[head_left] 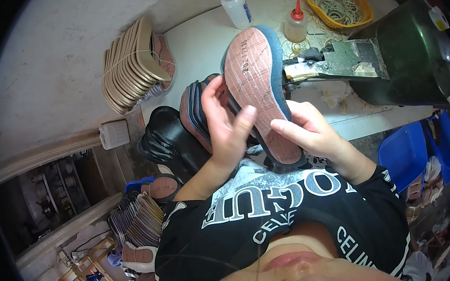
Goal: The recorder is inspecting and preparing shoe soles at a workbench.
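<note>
A long insole with a pink woven-looking face and a blue-grey edge is raised before me, toe end up and tilted left. My right hand grips its lower right side, thumb on the pink face and fingers behind. At its left edge my left hand is held with thumb and fingers apart; whether it touches the insole I cannot tell. Dark material shows behind the insole's heel end. Just left of my left hand stands a bundle of similar blue-edged insoles, partly hidden by that hand.
The white table holds a white bottle, a red-tipped squeeze bottle and a yellow basket of rubber bands. A dark green machine stands right. Tied beige soles lean at the wall; blue stools are at right.
</note>
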`<state>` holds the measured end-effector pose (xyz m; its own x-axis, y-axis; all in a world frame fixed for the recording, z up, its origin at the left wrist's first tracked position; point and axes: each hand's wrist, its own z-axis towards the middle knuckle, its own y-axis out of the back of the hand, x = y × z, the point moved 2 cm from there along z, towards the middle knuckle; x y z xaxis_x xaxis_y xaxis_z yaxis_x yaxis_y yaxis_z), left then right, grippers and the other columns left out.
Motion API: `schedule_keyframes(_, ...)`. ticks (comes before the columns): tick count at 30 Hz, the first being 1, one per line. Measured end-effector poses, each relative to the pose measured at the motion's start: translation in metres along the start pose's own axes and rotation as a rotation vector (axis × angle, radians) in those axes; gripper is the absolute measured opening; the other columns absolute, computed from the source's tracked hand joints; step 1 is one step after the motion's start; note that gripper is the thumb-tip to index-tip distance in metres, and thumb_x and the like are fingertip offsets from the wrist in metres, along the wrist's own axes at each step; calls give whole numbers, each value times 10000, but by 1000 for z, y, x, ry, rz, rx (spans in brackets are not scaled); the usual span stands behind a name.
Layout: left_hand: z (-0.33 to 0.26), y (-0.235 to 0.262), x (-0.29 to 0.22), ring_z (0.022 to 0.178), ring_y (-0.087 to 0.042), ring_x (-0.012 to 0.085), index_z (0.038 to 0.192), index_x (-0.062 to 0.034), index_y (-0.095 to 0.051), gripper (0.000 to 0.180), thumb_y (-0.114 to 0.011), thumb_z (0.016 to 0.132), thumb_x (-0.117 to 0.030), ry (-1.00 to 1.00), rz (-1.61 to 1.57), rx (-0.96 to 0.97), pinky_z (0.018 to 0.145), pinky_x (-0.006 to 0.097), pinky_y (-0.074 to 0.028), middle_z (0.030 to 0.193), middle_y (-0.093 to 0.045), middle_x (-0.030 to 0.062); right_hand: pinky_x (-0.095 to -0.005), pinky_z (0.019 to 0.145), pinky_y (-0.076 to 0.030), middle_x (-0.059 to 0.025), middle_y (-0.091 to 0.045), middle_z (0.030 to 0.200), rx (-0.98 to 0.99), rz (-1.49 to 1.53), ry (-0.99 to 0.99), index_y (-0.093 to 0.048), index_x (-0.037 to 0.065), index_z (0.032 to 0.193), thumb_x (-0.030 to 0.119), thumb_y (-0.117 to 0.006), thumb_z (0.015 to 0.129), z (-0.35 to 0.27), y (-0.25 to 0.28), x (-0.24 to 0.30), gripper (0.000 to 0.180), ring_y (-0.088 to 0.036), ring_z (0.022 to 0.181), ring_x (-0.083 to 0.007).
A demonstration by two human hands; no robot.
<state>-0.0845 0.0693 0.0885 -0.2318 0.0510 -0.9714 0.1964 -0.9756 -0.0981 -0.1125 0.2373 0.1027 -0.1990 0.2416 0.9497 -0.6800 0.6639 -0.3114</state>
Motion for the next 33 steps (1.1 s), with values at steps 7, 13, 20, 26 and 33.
schedule_keyframes(7,18,2,-3,1033,-595,180,1282,6,-420,358,-518,957,-109,325,-568,7,919,314,-476,1167,-587,119,-293,700,-499,-92,-669,890,347,-186,-63,-557,-6,1165,267,-580,912,-4,6,-10,373,-609,784,-138)
schedule_keyframes(13,14,-6,0,995,-627,197,1236,3,-475,326,-446,992,-211,431,-631,-92,883,330,-507,1132,-608,129,-299,776,-508,-75,-671,911,359,164,-116,-563,-34,1154,314,-590,928,-1,25,-26,416,-635,819,-151)
schedule_keyframes(20,5,-26,-8,979,-615,165,1297,21,-403,397,-504,952,-145,594,-705,180,840,288,-522,1142,-583,133,-272,467,-532,-120,-645,792,122,396,-184,-538,-43,1079,209,-733,824,10,18,-48,409,-626,516,-200)
schedule_keyframes(26,1,-26,0,987,-611,171,1269,36,-410,382,-529,945,-129,581,-687,139,848,299,-520,1135,-586,137,-289,612,-550,-86,-663,879,23,385,-143,-521,-18,1164,157,-785,756,13,25,-65,517,-664,739,-186)
schedule_keyframes(33,9,-19,-14,1021,-564,134,1258,23,-409,393,-572,927,-112,336,-480,141,915,268,-439,1140,-573,109,-233,605,-533,-51,-669,804,70,179,-139,-658,7,947,99,-736,792,19,23,1,197,-630,682,-106)
